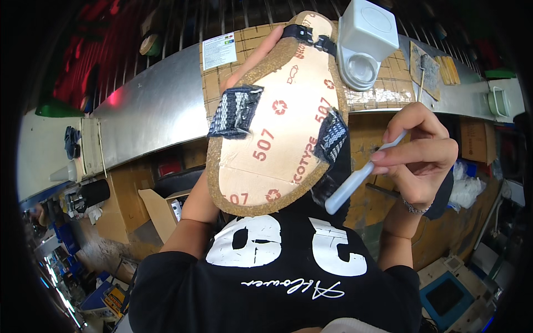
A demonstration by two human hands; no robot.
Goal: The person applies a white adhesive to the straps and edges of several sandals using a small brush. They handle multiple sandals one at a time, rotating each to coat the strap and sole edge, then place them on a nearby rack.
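Bottom side toward me, a sandal footbed (261, 183) with a brown cork rim and a printed beige board is tilted up before my chest. Dark woven strap ends (236, 112) are folded over its sides, with a narrower dark strap near the far end. My left hand (256, 60) grips it from behind at the left; most of the fingers are hidden. Between the thumb and fingers of my right hand (419, 152) is a pale brush (351, 188), its dark bristles close to the footbed's lower right edge. I cannot tell whether they touch.
A pale plastic container (369, 33) with a round cup stands just right of the footbed on the cardboard-covered bench (388, 100). Further right lies a stained board (425, 69) with a thin stick. An open cardboard box (161, 208) is below the bench at left.
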